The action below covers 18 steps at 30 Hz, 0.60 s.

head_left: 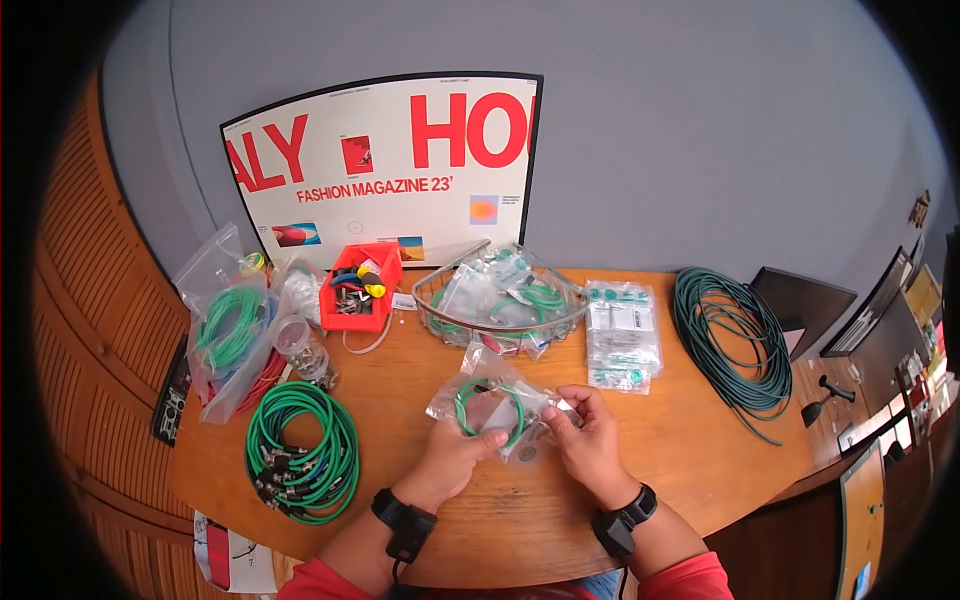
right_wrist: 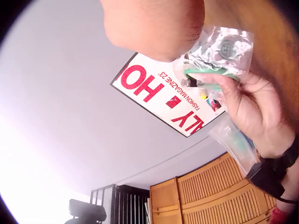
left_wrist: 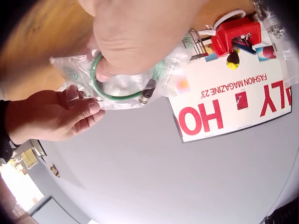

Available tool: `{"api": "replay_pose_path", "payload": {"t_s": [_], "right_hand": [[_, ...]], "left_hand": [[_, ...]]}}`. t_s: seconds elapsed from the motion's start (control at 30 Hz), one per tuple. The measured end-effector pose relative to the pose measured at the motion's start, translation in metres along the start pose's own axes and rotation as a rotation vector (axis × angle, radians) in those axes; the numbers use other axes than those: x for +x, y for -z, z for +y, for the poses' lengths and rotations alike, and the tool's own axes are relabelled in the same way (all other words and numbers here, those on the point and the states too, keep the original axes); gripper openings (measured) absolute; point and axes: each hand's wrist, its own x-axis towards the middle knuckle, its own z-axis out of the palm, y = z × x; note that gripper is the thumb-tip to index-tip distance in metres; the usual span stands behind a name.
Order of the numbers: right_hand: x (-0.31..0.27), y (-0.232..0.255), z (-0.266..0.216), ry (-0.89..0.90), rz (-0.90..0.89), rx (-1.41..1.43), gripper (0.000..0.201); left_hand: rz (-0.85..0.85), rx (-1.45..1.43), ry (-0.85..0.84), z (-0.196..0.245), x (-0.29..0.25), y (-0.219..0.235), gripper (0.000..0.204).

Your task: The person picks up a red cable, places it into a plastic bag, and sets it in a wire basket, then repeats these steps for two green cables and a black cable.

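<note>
A clear plastic bag [head_left: 530, 456] with a small coiled green cable [head_left: 520, 414] inside is held between both hands above the wooden table. My left hand [head_left: 455, 465] grips the bag's left side, its thumb lying over the coil. At the right edge, my right hand [head_left: 592, 445] pinches the plastic between thumb and fingers. In the left wrist view a dark connector with a metal end [left_wrist: 147, 91] shows on the cable [left_wrist: 117, 98]. The right wrist view shows the bag [right_wrist: 233, 49] crinkled, with a round mark on it.
Behind the hands stands a wire basket [head_left: 432, 310] of bagged cables, with a stack of flat bags [head_left: 625, 325] to its right. A dark green cable coil [head_left: 692, 325] lies far right, green coils [head_left: 342, 450] left. A red bin [head_left: 352, 318] holds tools near a jar [head_left: 300, 345].
</note>
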Motion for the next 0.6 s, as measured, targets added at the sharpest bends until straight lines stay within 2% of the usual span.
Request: {"api": "replay_pose_path", "payload": {"t_s": [0.07, 0.13, 0.27, 0.33, 0.37, 0.43, 0.5, 0.57, 0.6], "right_hand": [[0.001, 0.000, -0.001, -0.002, 0.001, 0.062, 0.030], [0.001, 0.001, -0.005, 0.003, -0.046, 0.213, 0.032], [0.000, 0.003, -0.006, 0.001, -0.073, 0.303, 0.025], [0.000, 0.005, -0.001, 0.070, -0.107, -0.021, 0.015], [0.000, 0.005, -0.002, 0.072, -0.103, -0.019, 0.015], [0.000, 0.001, -0.016, 0.425, -0.131, -0.413, 0.008], [0.002, 0.005, -0.008, 0.370, -0.131, -0.365, 0.010], [0.006, 0.014, 0.004, 0.030, -0.312, -0.264, 0.010], [0.007, 0.017, 0.003, 0.024, -0.294, -0.258, 0.010]], "left_hand": [[0.036, -0.025, 0.016, 0.002, 0.000, 0.000, 0.058], [0.044, -0.172, 0.046, 0.001, 0.001, 0.000, 0.057], [0.044, -0.191, 0.067, -0.001, 0.001, 0.004, 0.054], [-0.035, -0.209, 0.127, -0.001, 0.004, 0.014, 0.054], [-0.037, -0.206, 0.129, -0.001, 0.004, 0.015, 0.054], [-0.073, -0.155, 0.151, 0.003, 0.003, 0.010, 0.055], [-0.091, -0.101, 0.156, 0.001, 0.004, 0.012, 0.056], [-0.109, -0.044, 0.169, 0.000, 0.003, 0.012, 0.057], [-0.112, 0.000, 0.144, 0.002, 0.003, 0.010, 0.058]]}}
